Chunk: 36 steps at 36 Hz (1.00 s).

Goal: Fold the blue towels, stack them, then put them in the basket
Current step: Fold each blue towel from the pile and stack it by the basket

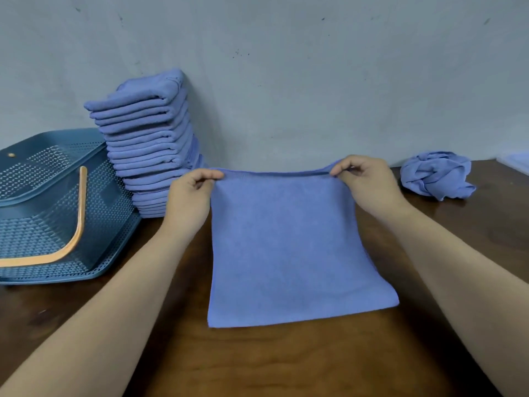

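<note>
Both forearms reach over the table [286,362], left hand [190,196] and right hand [365,183] each pinching a far corner of the blue towel [286,253].

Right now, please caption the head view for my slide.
Left hand and right hand pinch blue towel by far corners, beside folded stack and basket.

You are looking down at a dark brown wooden worktop [286,362] whose glossy grain is catching the light. It is meeting a pale grey wall [315,81] that is showing small dark specks. A pale flat object [516,161] is lying at the far right edge, too cropped to identify.
</note>
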Each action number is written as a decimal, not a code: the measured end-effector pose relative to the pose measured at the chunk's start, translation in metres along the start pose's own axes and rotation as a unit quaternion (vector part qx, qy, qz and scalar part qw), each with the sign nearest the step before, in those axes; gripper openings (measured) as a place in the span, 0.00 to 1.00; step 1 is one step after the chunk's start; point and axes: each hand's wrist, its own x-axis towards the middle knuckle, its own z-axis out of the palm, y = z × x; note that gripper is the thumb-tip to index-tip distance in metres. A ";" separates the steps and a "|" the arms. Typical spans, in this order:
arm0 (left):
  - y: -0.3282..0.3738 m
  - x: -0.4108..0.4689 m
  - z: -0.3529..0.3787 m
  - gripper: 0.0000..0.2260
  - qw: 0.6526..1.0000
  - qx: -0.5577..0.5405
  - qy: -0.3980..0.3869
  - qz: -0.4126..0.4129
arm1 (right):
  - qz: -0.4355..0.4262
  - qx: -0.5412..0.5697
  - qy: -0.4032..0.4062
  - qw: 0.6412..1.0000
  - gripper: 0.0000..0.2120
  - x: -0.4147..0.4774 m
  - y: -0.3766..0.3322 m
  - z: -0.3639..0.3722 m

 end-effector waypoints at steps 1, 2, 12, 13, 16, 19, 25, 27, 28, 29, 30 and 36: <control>-0.006 0.008 0.007 0.11 1.000 0.026 -0.009 -0.007 | 0.006 -0.021 0.004 1.000 0.15 0.006 0.009 0.007; -0.014 0.015 0.015 0.10 0.997 0.071 -0.027 -0.013 | 0.012 -0.040 0.000 0.999 0.14 0.010 0.017 0.014; -0.048 -0.018 0.060 0.16 0.924 0.320 -0.188 0.092 | -0.069 -0.257 -0.183 0.946 0.19 -0.026 0.025 0.061; -0.049 -0.026 0.062 0.19 0.906 0.353 -0.205 0.113 | -0.074 -0.284 -0.215 0.932 0.22 -0.031 0.026 0.065; -0.054 -0.040 0.062 0.25 0.875 0.402 -0.238 0.126 | -0.065 -0.373 -0.280 0.882 0.29 -0.045 0.030 0.070; -0.053 -0.051 0.055 0.26 0.866 0.414 -0.261 0.103 | -0.047 -0.395 -0.313 0.863 0.30 -0.060 0.024 0.063; -0.035 -0.102 0.038 0.34 0.851 0.436 -0.274 0.102 | -0.055 -0.421 -0.326 0.845 0.31 -0.109 0.003 0.048; -0.029 -0.122 0.033 0.36 0.851 0.437 -0.272 0.100 | -0.059 -0.426 -0.325 0.842 0.31 -0.127 -0.004 0.043; -0.026 -0.132 0.030 0.36 0.851 0.438 -0.272 0.100 | -0.060 -0.427 -0.326 0.842 0.32 -0.137 -0.008 0.041; -0.023 -0.142 0.027 0.36 0.851 0.438 -0.272 0.099 | -0.062 -0.426 -0.326 0.842 0.34 -0.146 -0.010 0.038; -0.019 -0.151 0.025 0.36 0.852 0.437 -0.272 0.098 | -0.063 -0.425 -0.326 0.842 0.36 -0.154 -0.013 0.037; -0.005 -0.190 0.012 0.33 0.850 0.439 -0.278 0.089 | -0.064 -0.415 -0.324 0.848 0.36 -0.191 -0.023 0.028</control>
